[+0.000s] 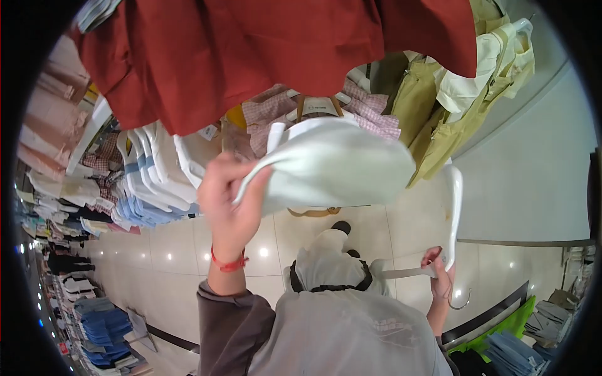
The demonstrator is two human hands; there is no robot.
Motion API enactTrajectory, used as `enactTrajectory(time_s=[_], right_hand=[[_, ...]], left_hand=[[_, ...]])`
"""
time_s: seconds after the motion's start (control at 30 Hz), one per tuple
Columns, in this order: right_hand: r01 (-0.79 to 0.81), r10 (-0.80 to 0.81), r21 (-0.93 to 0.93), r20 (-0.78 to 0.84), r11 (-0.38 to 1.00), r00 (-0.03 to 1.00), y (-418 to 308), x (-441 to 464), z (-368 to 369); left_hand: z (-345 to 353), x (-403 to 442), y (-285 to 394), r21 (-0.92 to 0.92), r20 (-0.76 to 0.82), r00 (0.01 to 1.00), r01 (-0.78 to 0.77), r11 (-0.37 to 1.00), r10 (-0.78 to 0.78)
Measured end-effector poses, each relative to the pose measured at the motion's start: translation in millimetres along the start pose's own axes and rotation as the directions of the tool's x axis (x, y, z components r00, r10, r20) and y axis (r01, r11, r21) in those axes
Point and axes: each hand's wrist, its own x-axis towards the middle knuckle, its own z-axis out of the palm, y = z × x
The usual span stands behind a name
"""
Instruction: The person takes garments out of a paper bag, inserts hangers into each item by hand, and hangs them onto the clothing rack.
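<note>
Left hand (229, 194) raises a pale garment (342, 160), and right hand (441, 279) holds a white hanger (456, 213) lower, at the side.
The left forearm goes up from its dark sleeve (233, 323), with a red bracelet (229, 264) at the wrist; thumb and curled fingers pinch the garment's edge, and the cloth spreads to the right, blurred, below the hanging red garment (251, 59). The right arm is well apart from the left, its fingers closed around the hanger's middle near the hook; I cannot tell each finger exactly.
</note>
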Motion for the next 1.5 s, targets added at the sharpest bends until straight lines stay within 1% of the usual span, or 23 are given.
enactTrajectory(time_s=[0.03, 0.13, 0.2, 0.27, 0.3, 0.37, 0.43, 0.53, 0.63, 0.7, 0.73, 0.77, 0.87, 0.9, 0.93, 0.97, 1.0, 1.07, 1.1, 1.2, 1.33, 1.43, 1.5], right_hand=[[-0.045, 0.048, -0.031, 0.093, 0.999, 0.994, -1, 2, 3], [-0.087, 0.037, 0.113, 0.384, 0.990, 0.923, -17, 10, 56], [-0.165, 0.014, 0.217, 0.564, 0.962, 0.825, -15, 11, 79], [-0.197, 0.114, 0.211, 0.350, 0.957, 0.930, -16, 1, 100], [-0.212, 0.161, 0.208, 0.235, 0.955, 0.958, -18, -2, 105], [-0.286, 0.168, 0.273, 0.385, 0.919, 0.908, 6, 7, 99], [-0.353, -0.090, 0.516, 0.651, 0.780, 0.754, 61, 26, 83], [-0.477, -0.005, 0.478, 0.710, 0.738, 0.705, 55, 25, 93], [-0.652, 0.210, 0.457, 0.698, 0.605, 0.685, 40, 34, 91], [-0.504, 0.206, 0.282, 0.673, 0.816, 0.710, 23, 40, 98], [-0.244, 0.106, 0.104, 0.691, 0.964, 0.715, -5, 35, 111], [0.056, 0.014, -0.072, 0.724, 0.996, 0.689, -25, 32, 124], [0.606, -0.034, -0.266, 0.899, 0.750, 0.437, -38, 23, 162], [0.763, -0.092, -0.195, 0.945, 0.616, 0.315, -41, 15, 181], [0.799, -0.078, -0.173, 0.961, 0.575, 0.264, -36, 8, 193], [0.832, -0.061, -0.150, 0.975, 0.534, 0.215, -30, 1, 203], [0.861, -0.038, -0.126, 0.985, 0.492, 0.166, -24, -4, 209], [0.832, 0.038, -0.203, 0.976, 0.516, 0.215, -21, -9, 214], [0.811, 0.099, -0.265, 0.963, 0.521, 0.251, -24, -11, 215], [0.644, 0.287, -0.524, 0.849, 0.558, 0.443, -23, -15, 209], [0.093, 0.491, -0.670, 0.624, 0.737, 0.608, 3, -26, 194], [0.059, 0.327, -0.598, 0.515, 0.799, 0.792, 32, -31, 188], [0.040, 0.203, -0.440, 0.490, 0.897, 0.848, 42, -33, 201]], left_hand=[[-7, -12, 10, -0.092, -0.134, 0.990, 0.038, 0.995, -0.050], [-10, -55, 50, -0.475, -0.270, 0.956, -0.028, 0.880, -0.116], [-19, -84, 76, -0.519, 0.085, 0.996, 0.026, 0.854, 0.021], [-19, -98, 84, -0.495, 0.431, 0.852, -0.051, 0.867, 0.296], [-10, -110, 87, -0.572, 0.503, 0.805, 0.037, 0.819, 0.314], [10, -130, 90, -0.651, 0.623, 0.711, 0.241, 0.720, 0.325], [20, -144, 91, -0.645, 0.727, 0.613, 0.452, 0.617, 0.311], [22, -147, 73, -0.514, 0.858, 0.382, 0.600, 0.613, 0.344], [16, -174, 38, -0.498, 0.861, 0.379, 0.768, 0.404, 0.340], [7, -210, 4, -0.461, 0.887, 0.449, 0.865, 0.198, 0.107], [4, -222, -5, -0.450, 0.892, 0.452, 0.889, 0.085, -0.013], [2, -226, -6, -0.445, 0.888, 0.437, 0.895, -0.023, -0.139], [-2, -242, -12, -0.464, 0.843, 0.297, 0.822, -0.329, -0.448], [2, -253, -18, -0.474, 0.829, 0.233, 0.775, -0.418, -0.508], [3, -252, -18, -0.485, 0.814, 0.159, 0.716, -0.502, -0.558], [5, -241, -11, -0.402, 0.721, -0.062, 0.774, -0.490, -0.690], [3, -248, -14, -0.477, 0.656, 0.099, 0.823, -0.309, -0.748], [0, -267, -20, -0.582, 0.497, 0.427, 0.810, 0.075, -0.755], [0, -270, -30, -0.578, 0.461, 0.429, 0.809, 0.104, -0.777], [-6, -259, -58, -0.777, 0.473, 0.208, 0.557, -0.294, -0.856], [-35, -248, -83, -0.864, 0.402, 0.208, 0.408, -0.295, -0.891], [-51, -253, -104, -0.878, 0.363, 0.242, 0.411, -0.244, -0.900], [-60, -256, -110, -0.875, 0.390, 0.320, 0.422, -0.239, -0.863]])
